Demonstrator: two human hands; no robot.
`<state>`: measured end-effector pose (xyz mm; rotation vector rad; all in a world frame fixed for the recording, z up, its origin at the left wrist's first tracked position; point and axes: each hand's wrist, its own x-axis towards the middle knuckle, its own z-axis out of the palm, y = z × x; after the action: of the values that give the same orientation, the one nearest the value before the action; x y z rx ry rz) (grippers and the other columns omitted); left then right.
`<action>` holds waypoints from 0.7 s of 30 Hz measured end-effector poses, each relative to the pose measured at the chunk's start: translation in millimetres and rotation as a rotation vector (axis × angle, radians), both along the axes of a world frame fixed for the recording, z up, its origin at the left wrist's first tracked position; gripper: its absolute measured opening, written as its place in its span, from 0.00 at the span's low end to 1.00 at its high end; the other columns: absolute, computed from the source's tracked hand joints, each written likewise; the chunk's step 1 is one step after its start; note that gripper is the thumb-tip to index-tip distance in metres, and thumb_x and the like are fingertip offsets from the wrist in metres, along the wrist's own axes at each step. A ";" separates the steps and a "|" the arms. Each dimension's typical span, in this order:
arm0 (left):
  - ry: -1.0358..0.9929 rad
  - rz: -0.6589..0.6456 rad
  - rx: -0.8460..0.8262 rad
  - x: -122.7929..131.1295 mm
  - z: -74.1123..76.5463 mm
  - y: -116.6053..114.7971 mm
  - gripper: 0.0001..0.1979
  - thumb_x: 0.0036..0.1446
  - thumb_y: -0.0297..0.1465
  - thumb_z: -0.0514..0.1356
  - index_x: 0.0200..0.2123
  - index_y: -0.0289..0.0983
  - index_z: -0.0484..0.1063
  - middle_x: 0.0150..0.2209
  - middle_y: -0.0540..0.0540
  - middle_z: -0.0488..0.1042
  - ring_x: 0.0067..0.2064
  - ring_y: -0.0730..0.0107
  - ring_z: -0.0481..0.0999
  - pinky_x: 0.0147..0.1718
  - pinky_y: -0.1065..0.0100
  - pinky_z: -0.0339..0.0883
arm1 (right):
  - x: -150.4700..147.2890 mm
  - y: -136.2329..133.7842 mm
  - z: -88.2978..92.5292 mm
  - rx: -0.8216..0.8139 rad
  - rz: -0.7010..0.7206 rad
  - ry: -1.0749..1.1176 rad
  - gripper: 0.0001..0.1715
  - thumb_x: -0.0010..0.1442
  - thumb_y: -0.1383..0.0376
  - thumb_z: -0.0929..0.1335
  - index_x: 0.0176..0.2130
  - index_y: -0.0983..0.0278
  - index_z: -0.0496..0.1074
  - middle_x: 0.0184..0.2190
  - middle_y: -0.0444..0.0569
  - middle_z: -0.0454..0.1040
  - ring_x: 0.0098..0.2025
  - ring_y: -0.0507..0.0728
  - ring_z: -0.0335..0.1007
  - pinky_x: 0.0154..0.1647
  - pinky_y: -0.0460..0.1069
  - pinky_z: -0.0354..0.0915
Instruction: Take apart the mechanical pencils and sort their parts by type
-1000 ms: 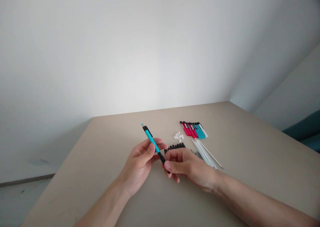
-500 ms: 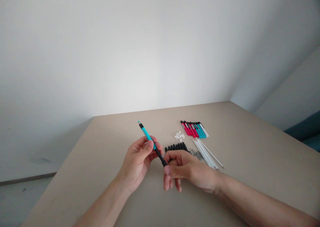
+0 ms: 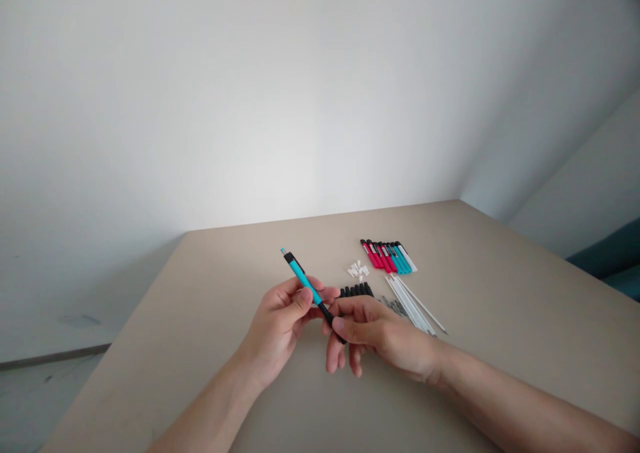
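Note:
A turquoise-and-black click pen [image 3: 302, 274] slants between my two hands above the table, its button end pointing up and left. My left hand [image 3: 283, 316] pinches the turquoise barrel between thumb and fingers. My right hand [image 3: 373, 333] closes thumb and forefinger on the black lower section, hiding part of it. Just behind my right hand lies a row of black pen grips [image 3: 357, 290], partly covered by the fingers. Small metal springs or tips [image 3: 395, 305], too small to tell, lie beside them.
On the beige table [image 3: 225, 260], several pink, turquoise and white pen barrels [image 3: 387, 256] lie in a row at the back right. Small white plastic pieces [image 3: 358, 270] sit left of them. White pen refills [image 3: 413, 303] lie nearer me. A wall [image 3: 300, 106] stands behind.
The pen has shifted slightly right and rotated, so its clip now shows. My right thumb and forefinger have moved a little up the black section.

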<state>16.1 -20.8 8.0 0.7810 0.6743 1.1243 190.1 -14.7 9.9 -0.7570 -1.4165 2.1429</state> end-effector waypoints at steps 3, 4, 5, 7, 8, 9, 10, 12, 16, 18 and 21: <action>0.008 -0.015 -0.003 0.2 -2.3 0.2 0.06 0.54 0.30 0.64 0.34 0.33 0.74 0.35 0.43 0.78 0.26 0.77 0.68 0.32 0.70 0.64 | -1.7 0.5 -1.5 -0.046 -0.027 0.041 0.20 0.60 0.52 0.64 0.39 0.68 0.66 0.24 0.51 0.76 0.24 0.51 0.71 0.20 0.42 0.62; 0.012 -0.021 0.001 0.4 -3.0 0.0 0.06 0.54 0.30 0.64 0.34 0.33 0.75 0.34 0.43 0.78 0.25 0.78 0.67 0.32 0.70 0.63 | -2.6 0.6 -2.2 -0.070 -0.037 0.057 0.21 0.61 0.52 0.64 0.40 0.68 0.67 0.22 0.50 0.75 0.22 0.51 0.70 0.20 0.43 0.62; 0.016 -0.033 0.007 0.7 -3.4 -0.5 0.06 0.54 0.30 0.63 0.34 0.33 0.75 0.33 0.44 0.77 0.25 0.78 0.66 0.34 0.70 0.64 | -3.6 0.4 -2.8 -0.097 -0.045 0.072 0.21 0.61 0.52 0.63 0.40 0.69 0.67 0.21 0.49 0.74 0.21 0.50 0.69 0.20 0.43 0.62; 0.024 -0.078 0.018 1.3 -3.6 -1.8 0.06 0.55 0.30 0.62 0.35 0.33 0.75 0.29 0.46 0.76 0.25 0.77 0.68 0.37 0.67 0.65 | -5.2 -0.2 -3.9 -0.154 -0.043 0.098 0.21 0.62 0.53 0.63 0.39 0.70 0.69 0.19 0.47 0.72 0.19 0.49 0.65 0.20 0.43 0.61; 0.025 -0.107 0.024 1.6 -3.2 -2.5 0.07 0.56 0.31 0.62 0.36 0.34 0.75 0.27 0.46 0.76 0.24 0.75 0.69 0.39 0.64 0.66 | -5.5 -0.7 -4.2 -0.178 -0.035 0.114 0.20 0.61 0.54 0.63 0.37 0.70 0.69 0.18 0.46 0.70 0.18 0.48 0.64 0.20 0.43 0.60; 0.020 -0.132 0.030 1.7 -2.6 -3.1 0.08 0.56 0.32 0.61 0.38 0.34 0.75 0.26 0.47 0.75 0.23 0.74 0.70 0.39 0.61 0.66 | -5.4 -1.2 -4.3 -0.198 -0.024 0.132 0.20 0.61 0.54 0.64 0.35 0.71 0.70 0.17 0.45 0.69 0.18 0.48 0.63 0.19 0.43 0.59; 0.011 -0.143 0.037 1.6 -1.8 -3.5 0.09 0.56 0.32 0.61 0.39 0.35 0.75 0.27 0.46 0.76 0.23 0.72 0.71 0.39 0.59 0.66 | -4.9 -1.6 -4.1 -0.215 -0.012 0.152 0.20 0.61 0.55 0.64 0.33 0.71 0.70 0.17 0.44 0.67 0.18 0.48 0.61 0.19 0.43 0.58; -0.014 -0.113 0.060 0.8 0.0 -3.5 0.10 0.55 0.33 0.62 0.40 0.36 0.75 0.32 0.44 0.78 0.27 0.69 0.74 0.40 0.58 0.66 | -3.0 -1.9 -3.1 -0.235 0.013 0.184 0.18 0.61 0.56 0.64 0.30 0.69 0.68 0.15 0.41 0.63 0.17 0.47 0.57 0.19 0.43 0.54; -0.001 0.028 0.133 -0.7 0.4 -2.4 0.08 0.51 0.32 0.66 0.34 0.35 0.77 0.32 0.44 0.79 0.41 0.62 0.75 0.46 0.62 0.64 | 0.4 -1.1 -0.1 -0.236 0.062 0.158 0.18 0.60 0.57 0.65 0.27 0.66 0.62 0.14 0.36 0.53 0.16 0.44 0.43 0.17 0.43 0.41; 0.035 0.071 0.154 0.2 -1.9 -2.6 0.07 0.50 0.32 0.67 0.32 0.35 0.78 0.29 0.45 0.78 0.39 0.64 0.75 0.43 0.65 0.64 | 0.1 -1.1 0.5 -0.208 0.068 0.112 0.20 0.59 0.54 0.65 0.26 0.66 0.60 0.14 0.34 0.50 0.16 0.44 0.38 0.17 0.43 0.38; 0.097 0.157 0.151 3.5 -6.0 -3.7 0.07 0.50 0.32 0.67 0.32 0.35 0.78 0.27 0.47 0.77 0.34 0.68 0.74 0.39 0.67 0.65 | -3.0 -1.7 -0.3 -0.148 0.024 0.050 0.23 0.57 0.50 0.66 0.25 0.65 0.59 0.13 0.34 0.49 0.15 0.44 0.36 0.16 0.44 0.36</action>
<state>19.6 -24.5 2.0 0.9279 0.7484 1.2975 187.1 -16.4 9.6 -0.7376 -1.2582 2.2883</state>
